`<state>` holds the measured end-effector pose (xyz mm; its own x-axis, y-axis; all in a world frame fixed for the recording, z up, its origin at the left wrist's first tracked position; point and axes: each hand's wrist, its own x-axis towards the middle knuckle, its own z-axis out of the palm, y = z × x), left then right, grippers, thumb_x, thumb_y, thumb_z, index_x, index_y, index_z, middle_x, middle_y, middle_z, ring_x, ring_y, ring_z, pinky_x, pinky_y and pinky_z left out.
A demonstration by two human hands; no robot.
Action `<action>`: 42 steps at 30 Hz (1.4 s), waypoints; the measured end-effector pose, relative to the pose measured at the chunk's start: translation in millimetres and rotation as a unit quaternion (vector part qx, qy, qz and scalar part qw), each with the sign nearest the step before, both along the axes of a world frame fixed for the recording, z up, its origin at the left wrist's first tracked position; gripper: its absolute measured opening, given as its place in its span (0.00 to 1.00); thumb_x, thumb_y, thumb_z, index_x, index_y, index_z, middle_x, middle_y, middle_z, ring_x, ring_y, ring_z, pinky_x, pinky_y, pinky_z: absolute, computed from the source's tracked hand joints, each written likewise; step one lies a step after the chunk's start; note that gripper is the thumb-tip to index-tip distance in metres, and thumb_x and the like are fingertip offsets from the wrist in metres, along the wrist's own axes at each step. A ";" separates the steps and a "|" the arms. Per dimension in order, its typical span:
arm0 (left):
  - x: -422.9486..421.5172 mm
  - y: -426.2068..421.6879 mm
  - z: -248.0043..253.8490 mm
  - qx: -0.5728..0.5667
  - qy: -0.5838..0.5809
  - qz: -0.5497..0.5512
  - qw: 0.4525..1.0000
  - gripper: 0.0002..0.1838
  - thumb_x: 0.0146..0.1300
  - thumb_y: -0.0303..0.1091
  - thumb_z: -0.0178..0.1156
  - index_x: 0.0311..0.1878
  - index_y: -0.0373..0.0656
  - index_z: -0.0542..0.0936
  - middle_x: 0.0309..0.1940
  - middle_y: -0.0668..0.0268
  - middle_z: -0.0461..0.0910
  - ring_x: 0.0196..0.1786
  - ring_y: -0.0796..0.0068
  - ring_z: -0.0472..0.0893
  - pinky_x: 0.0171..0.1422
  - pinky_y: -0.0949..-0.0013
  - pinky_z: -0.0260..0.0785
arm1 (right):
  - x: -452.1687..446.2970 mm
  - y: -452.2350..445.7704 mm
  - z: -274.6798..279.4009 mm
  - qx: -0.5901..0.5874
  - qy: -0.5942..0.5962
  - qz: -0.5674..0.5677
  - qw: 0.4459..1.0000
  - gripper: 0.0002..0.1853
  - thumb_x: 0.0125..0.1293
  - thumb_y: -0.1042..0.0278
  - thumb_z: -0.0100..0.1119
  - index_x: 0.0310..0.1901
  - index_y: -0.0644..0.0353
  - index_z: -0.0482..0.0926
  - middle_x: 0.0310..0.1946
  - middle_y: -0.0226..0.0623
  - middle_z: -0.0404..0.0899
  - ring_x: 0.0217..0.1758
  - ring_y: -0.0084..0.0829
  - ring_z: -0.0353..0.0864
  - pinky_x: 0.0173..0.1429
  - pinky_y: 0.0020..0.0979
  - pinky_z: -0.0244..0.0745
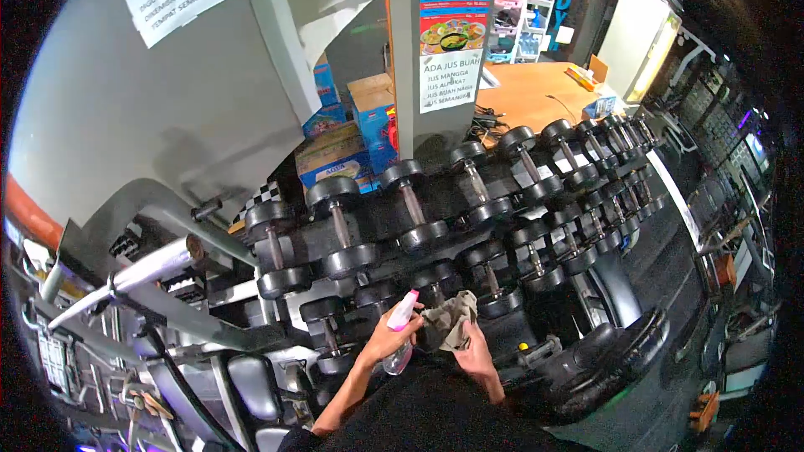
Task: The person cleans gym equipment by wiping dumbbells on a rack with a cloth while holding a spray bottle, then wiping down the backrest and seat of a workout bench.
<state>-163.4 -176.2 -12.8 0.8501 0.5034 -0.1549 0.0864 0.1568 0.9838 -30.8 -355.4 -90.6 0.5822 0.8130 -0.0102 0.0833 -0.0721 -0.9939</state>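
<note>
Near the bottom middle, my left hand is closed around a spray bottle with a pink and white top and a clear lower part. Just to its right, my right hand grips a crumpled grey-green cloth. The cloth's left edge reaches close to my left fingers; whether they touch it is too small to tell. Both hands are in front of the lower row of black dumbbells. Above them runs an upper row of dumbbells with metal handles.
Gym machines with a padded seat stand at the lower left. A black padded bench is at the lower right. Behind the rack are cardboard boxes, a pillar with a menu poster, and an orange-topped table.
</note>
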 end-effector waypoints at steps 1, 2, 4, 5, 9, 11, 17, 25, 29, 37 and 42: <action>-7.7 -6.9 0.2 0.003 0.003 0.023 1.000 0.17 0.64 0.32 0.62 0.55 0.41 0.74 0.28 0.71 0.76 0.24 0.83 0.76 0.28 0.75 0.69 | -3.3 -0.9 -19.9 0.042 0.181 -0.022 0.982 0.28 0.59 0.83 0.58 0.62 0.62 0.67 0.60 0.42 0.69 0.63 0.36 0.70 0.67 0.35 0.63; -16.2 -12.5 -0.5 0.029 -0.002 0.039 0.999 0.17 0.63 0.33 0.63 0.54 0.40 0.75 0.27 0.71 0.76 0.24 0.83 0.76 0.29 0.75 0.69 | -7.7 -3.1 -36.5 0.080 0.357 -0.043 0.930 0.28 0.59 0.84 0.56 0.63 0.61 0.66 0.60 0.42 0.69 0.64 0.37 0.69 0.67 0.36 0.63; -32.4 -26.1 1.1 -0.019 0.004 0.066 0.998 0.17 0.63 0.33 0.63 0.54 0.40 0.75 0.27 0.71 0.76 0.24 0.83 0.76 0.29 0.75 0.69 | -18.6 -13.1 -27.9 0.036 0.200 0.008 0.979 0.26 0.64 0.78 0.55 0.64 0.58 0.66 0.62 0.41 0.67 0.67 0.38 0.66 0.66 0.37 0.64; -40.1 -33.2 -0.6 -0.027 0.001 0.080 0.996 0.18 0.63 0.33 0.63 0.54 0.40 0.75 0.27 0.71 0.76 0.24 0.83 0.76 0.28 0.75 0.68 | -26.3 -16.4 11.0 0.052 0.215 0.025 0.975 0.24 0.67 0.72 0.55 0.64 0.57 0.66 0.61 0.39 0.68 0.66 0.36 0.67 0.65 0.38 0.65; -63.5 -69.5 0.0 -0.036 0.041 0.117 0.992 0.18 0.62 0.31 0.62 0.55 0.38 0.74 0.27 0.71 0.76 0.24 0.82 0.76 0.28 0.75 0.69 | -47.1 -44.3 19.4 0.074 0.289 0.022 0.954 0.22 0.70 0.61 0.55 0.62 0.58 0.67 0.56 0.36 0.74 0.60 0.33 0.73 0.62 0.38 0.70; -74.6 -90.5 -1.2 -0.027 0.016 0.127 0.991 0.18 0.62 0.30 0.62 0.54 0.37 0.74 0.28 0.71 0.76 0.24 0.82 0.76 0.29 0.75 0.70 | -56.5 -61.7 8.9 0.051 0.473 -0.007 0.880 0.21 0.71 0.62 0.54 0.61 0.61 0.68 0.56 0.36 0.75 0.58 0.34 0.76 0.61 0.38 0.71; -116.5 -158.0 -23.8 -0.029 -0.050 0.229 0.972 0.19 0.64 0.27 0.57 0.57 0.36 0.67 0.34 0.64 0.76 0.27 0.76 0.78 0.30 0.70 0.74 | -68.3 -111.0 0.3 0.070 0.514 -0.050 0.853 0.22 0.70 0.58 0.53 0.61 0.58 0.69 0.58 0.35 0.74 0.60 0.35 0.74 0.63 0.42 0.69; -149.8 -208.2 -16.0 -0.050 -0.078 0.301 0.949 0.13 0.66 0.23 0.53 0.52 0.36 0.68 0.33 0.64 0.73 0.26 0.75 0.76 0.32 0.70 0.72 | -73.3 -175.9 -34.2 0.059 0.501 -0.016 0.863 0.26 0.70 0.51 0.53 0.65 0.53 0.67 0.63 0.34 0.71 0.65 0.37 0.70 0.69 0.44 0.63; -173.6 -217.1 -23.4 -0.022 -0.073 0.330 0.941 0.13 0.66 0.23 0.54 0.53 0.35 0.68 0.33 0.65 0.72 0.27 0.77 0.75 0.32 0.71 0.71 | -86.2 -167.3 16.2 0.063 0.608 -0.040 0.790 0.26 0.69 0.52 0.53 0.64 0.54 0.68 0.63 0.35 0.70 0.65 0.36 0.70 0.69 0.42 0.63; -209.7 -221.2 -12.0 -0.035 -0.096 0.369 0.924 0.14 0.67 0.29 0.53 0.53 0.35 0.68 0.34 0.64 0.73 0.26 0.76 0.75 0.33 0.71 0.70 | -106.0 -180.1 14.7 0.074 0.593 -0.055 0.800 0.24 0.65 0.61 0.59 0.62 0.55 0.69 0.60 0.34 0.73 0.63 0.36 0.72 0.67 0.40 0.65; -213.7 -216.4 -7.7 -0.083 -0.171 0.378 0.906 0.14 0.69 0.30 0.52 0.55 0.37 0.66 0.34 0.62 0.72 0.25 0.75 0.75 0.33 0.69 0.71 | -115.8 -200.1 -47.7 0.065 0.309 -0.035 0.948 0.20 0.67 0.63 0.55 0.59 0.60 0.71 0.56 0.37 0.76 0.60 0.36 0.75 0.65 0.39 0.68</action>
